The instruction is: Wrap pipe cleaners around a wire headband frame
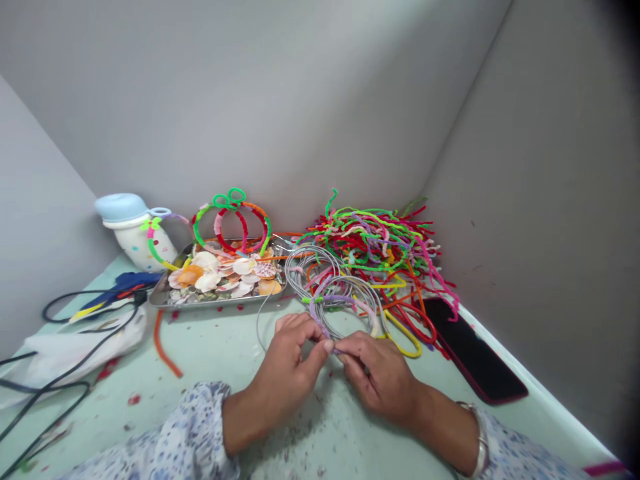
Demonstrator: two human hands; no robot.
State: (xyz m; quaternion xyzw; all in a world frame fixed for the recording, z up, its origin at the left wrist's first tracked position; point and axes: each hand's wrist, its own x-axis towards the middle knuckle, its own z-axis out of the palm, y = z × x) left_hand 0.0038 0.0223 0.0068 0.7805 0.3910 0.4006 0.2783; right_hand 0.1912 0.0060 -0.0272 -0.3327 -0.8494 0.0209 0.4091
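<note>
My left hand [293, 353] and my right hand [377, 373] meet over the middle of the table, fingertips almost touching. Both pinch a purple pipe cleaner [316, 310], which bends up from the fingers into an arc with green and pale pink stretches. What lies between the fingertips is partly hidden. Just behind the hands rest coils of grey wire [345, 320]. A large heap of loose, many-coloured pipe cleaners [370, 237] stands behind the coils.
Left of the coils is a metal tray [200, 301] of seashells, with a pipe-cleaner ring [267, 230] above it. A white bottle [140, 240], black cable [75, 363] and plastic bag [105, 340] are at left. A dark phone [475, 353] lies right.
</note>
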